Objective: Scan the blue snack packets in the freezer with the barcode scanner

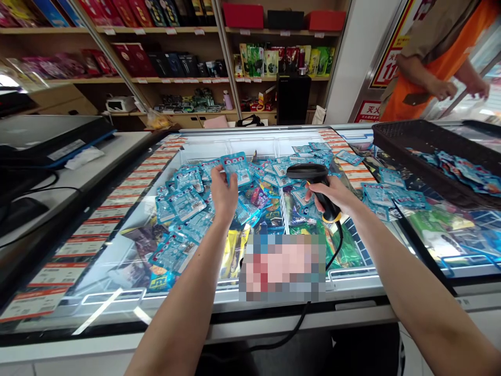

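Note:
My left hand [224, 196] is raised over a glass-topped chest freezer [117, 308], pinching a flat light-blue packet [236, 168] by its lower edge. My right hand [331, 194] is shut around the handle of a black handheld barcode scanner [313, 180] with yellow trim, whose head points toward the packet, a short gap apart. A black cable [336, 245] runs down from the scanner. Many similar blue packets [183, 203] lie heaped in the freezer, mixed with other snack bags. A pixelated patch [282, 267] hides part of the freezer front.
A person in an orange apron [430, 68] stands at the upper right, hands low. A dark plastic basket [426, 138] of blue packets sits on the right. A counter with a dark device [50, 138] lies left. Stocked shelves [156, 65] stand behind the freezer.

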The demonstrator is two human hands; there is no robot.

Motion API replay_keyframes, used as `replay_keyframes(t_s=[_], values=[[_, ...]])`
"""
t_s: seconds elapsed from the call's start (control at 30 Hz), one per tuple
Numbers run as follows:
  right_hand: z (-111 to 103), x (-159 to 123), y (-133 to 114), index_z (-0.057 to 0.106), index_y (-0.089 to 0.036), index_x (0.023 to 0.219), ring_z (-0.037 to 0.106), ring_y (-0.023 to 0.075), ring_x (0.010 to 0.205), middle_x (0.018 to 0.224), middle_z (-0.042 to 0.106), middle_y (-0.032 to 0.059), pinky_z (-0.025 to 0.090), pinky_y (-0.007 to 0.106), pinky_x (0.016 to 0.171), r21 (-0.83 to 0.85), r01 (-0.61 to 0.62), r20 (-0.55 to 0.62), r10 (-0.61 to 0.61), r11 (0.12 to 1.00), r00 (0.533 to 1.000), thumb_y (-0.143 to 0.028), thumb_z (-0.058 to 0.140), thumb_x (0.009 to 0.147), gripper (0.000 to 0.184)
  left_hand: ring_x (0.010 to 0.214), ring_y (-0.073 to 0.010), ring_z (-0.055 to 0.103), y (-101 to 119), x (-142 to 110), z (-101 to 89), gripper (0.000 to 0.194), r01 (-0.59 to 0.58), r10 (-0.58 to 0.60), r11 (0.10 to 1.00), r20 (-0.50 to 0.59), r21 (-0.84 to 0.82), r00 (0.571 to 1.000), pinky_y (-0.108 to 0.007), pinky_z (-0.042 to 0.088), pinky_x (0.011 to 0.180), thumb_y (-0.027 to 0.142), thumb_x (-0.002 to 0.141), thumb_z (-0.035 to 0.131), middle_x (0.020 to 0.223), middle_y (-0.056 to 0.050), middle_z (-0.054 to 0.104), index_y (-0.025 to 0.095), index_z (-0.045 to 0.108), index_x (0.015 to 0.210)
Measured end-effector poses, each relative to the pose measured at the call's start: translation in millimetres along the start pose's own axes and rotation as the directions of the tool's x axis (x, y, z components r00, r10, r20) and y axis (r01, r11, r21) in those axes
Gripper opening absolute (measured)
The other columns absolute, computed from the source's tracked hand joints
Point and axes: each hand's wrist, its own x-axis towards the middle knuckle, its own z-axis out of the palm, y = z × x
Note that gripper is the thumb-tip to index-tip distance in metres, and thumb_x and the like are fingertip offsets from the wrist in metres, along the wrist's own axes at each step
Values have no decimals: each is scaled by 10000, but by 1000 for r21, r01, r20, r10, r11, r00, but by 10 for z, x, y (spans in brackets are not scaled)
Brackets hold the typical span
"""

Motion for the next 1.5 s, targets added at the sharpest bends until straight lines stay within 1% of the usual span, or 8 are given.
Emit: replay_keyframes(t_s=[0.2,0.43,0.6,0.77,0.87,0.97,1.23,1.5], values=[[-65,24,47,587,-159,918,532,126,366,723,690,73,399,258,354,41,-11,-43,13,999,999,-429,633,757,318,1069,-291,554,-59,39,-184,491,-85,101,897,-13,434,995,-433,414,937,313,869,442,1141,-182,574,110,417,1316],[-138,38,68,575,-166,881,533,121,381,729,683,65,411,253,355,57,-30,-90,35,998,995,-407,625,753,277,1211,-353,419,112,-59,-177,426,-190,189,771,67,608,980,-522,318,987,262,854,468,1298,-182,459,172,506,1268],[-177,51,88,560,-179,876,530,120,379,728,683,60,417,251,353,72,-44,-109,52,996,993,-414,619,748,274,1071,-262,541,334,-115,-17,309,-404,274,815,338,416,900,-419,389,946,350,890,449,1129,-108,611,185,629,1079],[-199,57,97,579,-169,831,536,131,375,675,676,73,404,249,345,17,-64,-95,65,998,993,-440,618,754,285,905,-182,619,648,-219,276,347,-351,215,927,585,129,782,-303,462,826,449,890,448,979,-51,683,197,659,1003],[-201,49,86,576,-171,833,537,128,375,730,685,77,407,253,346,30,-35,-97,37,999,995,-428,618,758,271,909,-205,621,781,-303,481,396,-360,217,931,710,54,670,-314,470,799,520,849,492,1001,-66,686,198,673,992],[-201,36,63,566,-177,843,548,133,387,743,681,68,423,259,355,56,-5,-100,11,998,995,-410,622,756,255,911,-230,615,800,-372,683,440,-393,238,919,742,37,626,-337,467,799,557,808,537,962,-88,681,182,680,987],[-198,21,20,554,-187,844,531,121,374,726,678,54,432,258,356,65,-8,-115,15,998,993,-413,637,742,261,928,-261,576,653,-379,853,519,-421,157,895,780,147,606,-373,458,810,465,675,714,943,-99,593,155,619,1080],[-200,42,95,594,-184,869,537,151,370,569,654,42,440,276,363,40,-29,-136,34,999,990,-432,632,745,280,783,-196,546,563,-418,524,477,-108,-20,980,625,166,780,-344,450,704,389,687,706,914,-52,543,168,465,1034]])
